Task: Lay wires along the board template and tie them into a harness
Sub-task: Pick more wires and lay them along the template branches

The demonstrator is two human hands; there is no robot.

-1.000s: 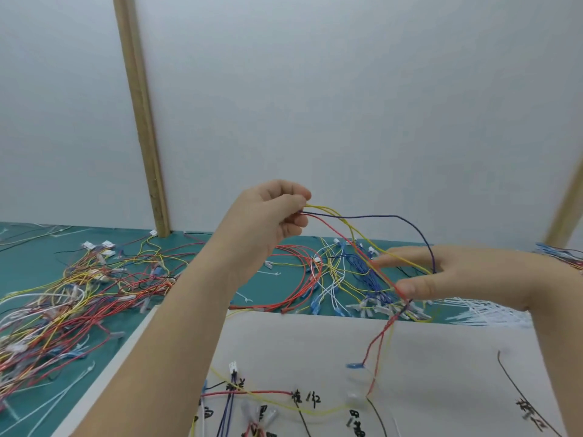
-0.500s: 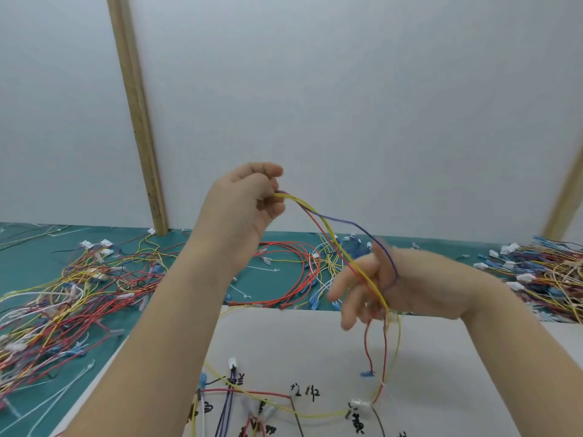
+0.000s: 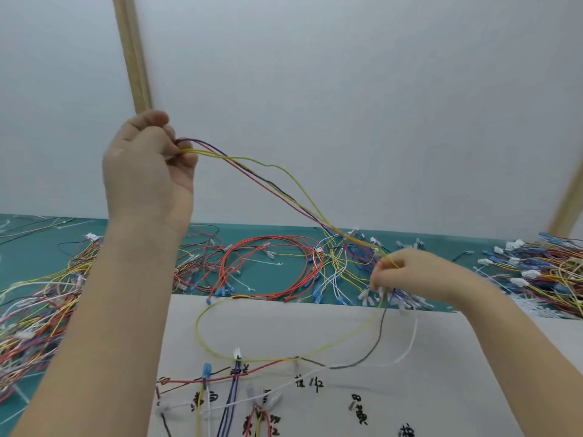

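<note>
my left hand (image 3: 148, 171) is up high, fingers curled tight on one end of the thin wires (image 3: 268, 184). my right hand (image 3: 407, 275) pinches them low, just above the white board (image 3: 441, 357). they look light and floppy, so i think holding both ends is best.

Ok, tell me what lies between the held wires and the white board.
Nothing solid. The wire bundle runs through open air from the left hand to the right hand. The white board already carries laid wires near its front.
</note>
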